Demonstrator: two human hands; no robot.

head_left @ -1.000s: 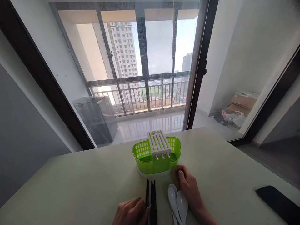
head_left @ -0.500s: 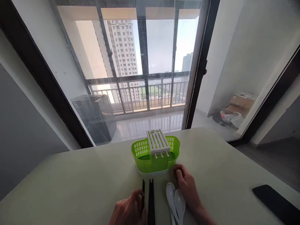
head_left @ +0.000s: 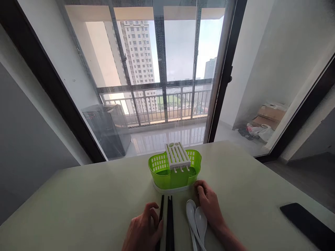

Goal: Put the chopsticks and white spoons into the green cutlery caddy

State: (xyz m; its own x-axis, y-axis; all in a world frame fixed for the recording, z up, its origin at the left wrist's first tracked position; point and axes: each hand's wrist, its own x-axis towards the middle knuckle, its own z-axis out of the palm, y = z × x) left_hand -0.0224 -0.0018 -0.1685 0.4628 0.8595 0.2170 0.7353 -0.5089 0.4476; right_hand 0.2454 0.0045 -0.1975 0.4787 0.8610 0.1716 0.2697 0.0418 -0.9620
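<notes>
My left hand [head_left: 145, 226] is beside a pair of dark chopsticks [head_left: 161, 205], its thumb against them and its bent index finger raised apart from the thumb. More dark chopsticks [head_left: 170, 223] lie close together just to the right. My right hand [head_left: 209, 204] rests on the table with curled fingers, thumb against the index finger; nothing shows in it. Its fingertips are at the front right of a green basket [head_left: 162, 179] with a white base and a slotted white rack [head_left: 178, 156] across its middle. Two white spoons [head_left: 201, 221] lie crossed left of that hand.
A black phone-like slab [head_left: 306, 221] lies at the right of the pale table [head_left: 104, 198]. Beyond the far table edge stand a dark-framed glass door [head_left: 222, 76] and a grey appliance-like box [head_left: 107, 129]. Cardboard and bags [head_left: 269, 120] sit on the floor at right.
My left index finger has lifted away from the chopsticks and the fingers have spread. My right hand stays by the basket. The whole view has shifted slightly.
</notes>
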